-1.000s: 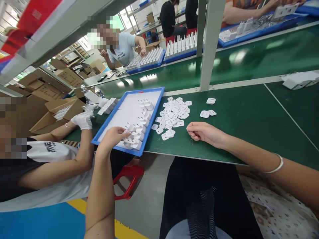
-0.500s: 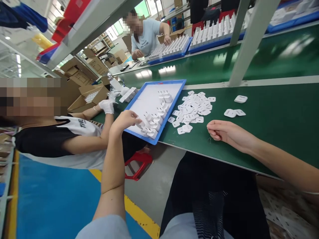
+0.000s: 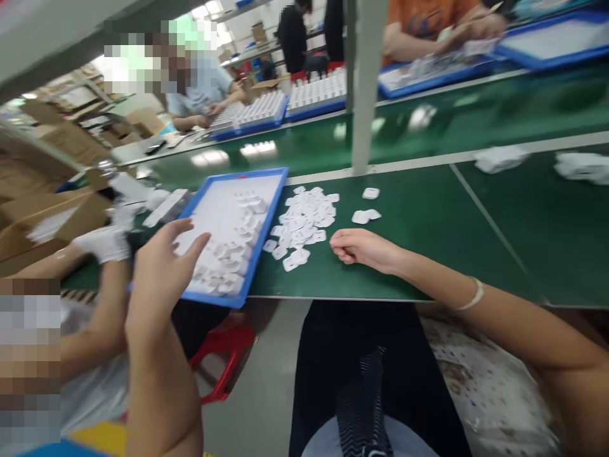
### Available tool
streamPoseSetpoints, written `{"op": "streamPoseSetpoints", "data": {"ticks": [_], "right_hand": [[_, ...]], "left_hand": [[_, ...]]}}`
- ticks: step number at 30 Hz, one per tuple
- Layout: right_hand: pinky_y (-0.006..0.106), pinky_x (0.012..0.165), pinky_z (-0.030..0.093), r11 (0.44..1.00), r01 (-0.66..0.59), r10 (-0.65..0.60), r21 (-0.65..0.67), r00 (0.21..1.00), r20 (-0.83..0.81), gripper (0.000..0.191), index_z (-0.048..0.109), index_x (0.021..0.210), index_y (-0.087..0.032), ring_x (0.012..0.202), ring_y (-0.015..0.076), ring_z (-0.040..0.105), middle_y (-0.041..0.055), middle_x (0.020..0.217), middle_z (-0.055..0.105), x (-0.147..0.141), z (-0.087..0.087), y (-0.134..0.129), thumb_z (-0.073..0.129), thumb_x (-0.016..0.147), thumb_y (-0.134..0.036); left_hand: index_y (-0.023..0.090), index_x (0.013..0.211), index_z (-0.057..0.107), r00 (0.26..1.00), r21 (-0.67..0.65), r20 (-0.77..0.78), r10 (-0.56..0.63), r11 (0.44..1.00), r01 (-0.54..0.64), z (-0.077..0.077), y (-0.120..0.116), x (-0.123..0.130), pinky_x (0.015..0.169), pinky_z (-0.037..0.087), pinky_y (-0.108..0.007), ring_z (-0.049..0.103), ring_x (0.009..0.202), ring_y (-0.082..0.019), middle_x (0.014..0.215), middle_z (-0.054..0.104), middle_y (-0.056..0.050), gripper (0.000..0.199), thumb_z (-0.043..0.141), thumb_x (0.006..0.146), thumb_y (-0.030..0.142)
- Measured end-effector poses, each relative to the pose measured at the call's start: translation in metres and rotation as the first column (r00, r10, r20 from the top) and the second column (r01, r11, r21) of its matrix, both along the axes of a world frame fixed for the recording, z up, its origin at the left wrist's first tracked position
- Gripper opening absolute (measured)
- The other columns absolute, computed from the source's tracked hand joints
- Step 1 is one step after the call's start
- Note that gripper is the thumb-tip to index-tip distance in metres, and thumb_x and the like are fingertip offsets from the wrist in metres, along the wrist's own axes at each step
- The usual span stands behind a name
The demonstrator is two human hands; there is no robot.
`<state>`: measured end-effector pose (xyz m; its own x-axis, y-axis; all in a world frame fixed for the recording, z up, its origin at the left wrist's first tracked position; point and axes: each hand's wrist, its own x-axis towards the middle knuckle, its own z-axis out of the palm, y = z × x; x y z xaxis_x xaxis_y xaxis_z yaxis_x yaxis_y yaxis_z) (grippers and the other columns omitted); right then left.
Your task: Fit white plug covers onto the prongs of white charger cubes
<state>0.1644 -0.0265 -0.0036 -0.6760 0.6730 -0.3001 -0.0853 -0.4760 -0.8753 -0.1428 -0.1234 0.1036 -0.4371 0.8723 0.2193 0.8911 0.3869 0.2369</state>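
Note:
My left hand [image 3: 159, 273] is over the left side of a blue-rimmed tray [image 3: 263, 244], thumb and fingers apart with nothing between them. White plug housings with pins [image 3: 228, 260] stand in rows along the tray's right and near sides. To the right of the tray lies a loose pile of small flat white plates [image 3: 304, 216]. My right hand [image 3: 366, 249] rests on the green table just right of this pile. Its fingers are curled together, and whatever they may hold is hidden. Beyond it lie a few separate white plates [image 3: 371, 193].
A co-worker's gloved hand [image 3: 104, 244] is close on the left, by white blocks [image 3: 166, 208] and a cardboard box [image 3: 71, 222]. A metal post [image 3: 362, 89] rises behind the table. Across the belt, people work at blue trays [image 3: 257, 130]. A red stool [image 3: 226, 362] stands below.
My left hand has opened and drawn back from the plug housings. My right hand keeps its curled shape beside the plates. The view has swung to the right.

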Motion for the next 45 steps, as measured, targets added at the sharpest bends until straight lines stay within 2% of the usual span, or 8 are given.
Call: {"op": "streamPoseSetpoints", "data": {"ticks": [4,7,13,20,28,35,39,45], "right_hand": [[0.025,0.059,0.037,0.933,0.135,-0.154,0.335,0.988,0.031,0.021,0.057,0.08,-0.017,0.062,0.0117,0.05,0.001,0.071,0.057,0.029,0.021,0.025,0.069,0.079,-0.033],[0.028,0.065,0.042,0.685,0.241,-0.458,0.688,0.876,0.15,0.017,0.059,0.086,-0.018,0.068,0.0141,0.054,0.0023,0.079,0.061,0.071,0.024,0.053,0.066,0.08,-0.032],[0.039,0.093,0.044,0.41,0.161,-0.901,0.898,0.223,0.371,0.022,0.06,0.098,-0.015,0.097,0.024,0.058,0.0113,0.105,0.061,0.183,0.007,0.123,0.065,0.077,-0.019],[0.058,0.114,0.022,0.435,0.351,-0.746,0.829,-0.374,0.551,0.074,0.048,0.132,-0.017,0.146,0.0403,0.018,0.023,0.157,0.017,0.298,-0.014,0.133,0.083,0.068,-0.027],[0.051,0.109,0.036,0.376,0.384,-0.761,0.843,-0.391,0.517,0.058,0.054,0.131,-0.017,0.128,0.0353,0.051,0.0197,0.139,0.05,0.315,-0.045,0.129,0.071,0.079,-0.039],[0.044,0.109,0.039,0.173,0.255,-0.892,0.951,-0.37,0.261,0.06,0.047,0.132,-0.01,0.128,0.0325,0.052,0.0212,0.135,0.056,0.29,-0.003,0.119,0.066,0.078,-0.028],[0.039,0.095,0.05,0.067,0.221,-0.993,0.973,0.113,0.043,0.067,0.045,0.132,-0.016,0.106,0.0267,0.064,0.0157,0.126,0.061,0.218,0.028,0.096,0.072,0.073,-0.033],[0.037,0.086,0.053,0.515,0.002,-0.507,0.857,0.807,0.303,0.07,0.046,0.13,-0.023,0.092,0.0228,0.067,0.0072,0.115,0.066,0.064,0.029,0.02,0.078,0.068,-0.032]], "left_hand": [[0.018,0.122,0.066,0.92,0.503,-0.144,-0.363,0.774,0.384,-0.042,-0.003,0.061,0.109,0.05,-0.045,0.063,0.124,-0.032,0.125,0.069,-0.009,0.04,0.061,0.09,0.041],[0.018,0.122,0.062,0.762,0.46,-0.102,-0.64,0.648,0.606,-0.096,0.001,0.103,0.109,0.05,-0.042,0.063,0.126,-0.027,0.122,0.07,-0.009,0.03,0.06,0.093,0.025],[0.016,0.121,0.061,0.684,0.355,0.004,-0.729,0.641,0.681,-0.164,0.02,0.137,0.108,0.052,-0.044,0.057,0.132,-0.029,0.129,0.066,-0.011,0.027,0.057,0.096,0.028],[0.018,0.109,0.066,0.667,0.407,0.033,-0.744,0.62,0.671,-0.168,0.026,0.126,0.104,0.053,-0.04,0.064,0.12,-0.026,0.118,0.07,-0.008,0.018,0.058,0.096,0.027],[0.017,0.107,0.067,0.682,0.42,-0.023,-0.731,0.612,0.67,-0.171,0.029,0.131,0.102,0.054,-0.041,0.066,0.116,-0.026,0.115,0.07,-0.009,0.017,0.058,0.095,0.026],[0.023,0.109,0.068,0.667,0.431,0.111,-0.736,0.641,0.635,-0.166,0.029,0.121,0.091,0.06,-0.038,0.069,0.112,-0.024,0.116,0.072,-0.005,0.017,0.059,0.095,0.028],[0.018,0.123,0.061,0.657,0.53,-0.035,-0.753,0.543,0.651,-0.157,0.028,0.131,0.104,0.054,-0.041,0.064,0.122,-0.025,0.121,0.069,-0.01,0.031,0.062,0.092,0.018],[0.009,0.142,0.046,0.698,0.469,-0.301,-0.65,0.536,0.702,-0.137,0.016,0.15,0.118,0.037,-0.057,0.041,0.144,-0.038,0.142,0.057,-0.019,0.062,0.068,0.086,0.021]]}}
